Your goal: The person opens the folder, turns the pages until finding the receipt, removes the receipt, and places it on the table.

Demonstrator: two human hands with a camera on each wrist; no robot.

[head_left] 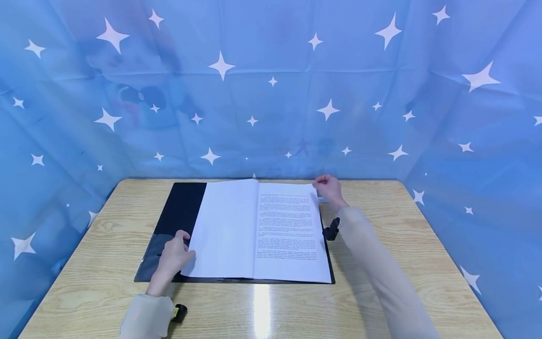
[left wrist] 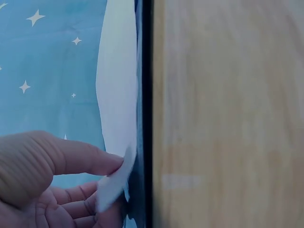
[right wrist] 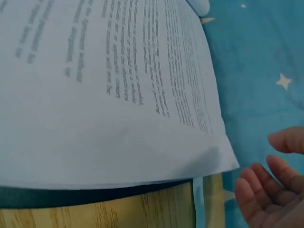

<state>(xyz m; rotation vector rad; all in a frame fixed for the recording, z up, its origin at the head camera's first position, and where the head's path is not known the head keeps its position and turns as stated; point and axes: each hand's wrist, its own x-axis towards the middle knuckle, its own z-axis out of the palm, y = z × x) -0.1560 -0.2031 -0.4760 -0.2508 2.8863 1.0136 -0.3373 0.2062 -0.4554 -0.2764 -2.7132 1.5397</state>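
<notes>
1. The black folder (head_left: 182, 202) lies open on the wood-grain table (head_left: 400, 226), my paper documents inside it: a blank white leaf (head_left: 224, 230) over the folder's left side, a printed page (head_left: 292, 226) over its right.
2. I judge the leafing partway: the blank side appears turned over, but not yet let go. How many sheets remain beneath the print, I cannot tell.
3. My left hand (head_left: 175, 254), at the folder's lower left, pinches paper between thumb and fingers.
4. My right hand (head_left: 330, 189), by the folder's upper right, is loosely spread, thumb apart from fingers, holding nothing.
5. The paper is thin and matt, curling where I pinch; the print forms dense paragraphs. The folder looks smooth, with a see-through pocket (head_left: 150, 258) at its lower left and a pale blue strip (right wrist: 198, 204) at its right edge.
</notes>
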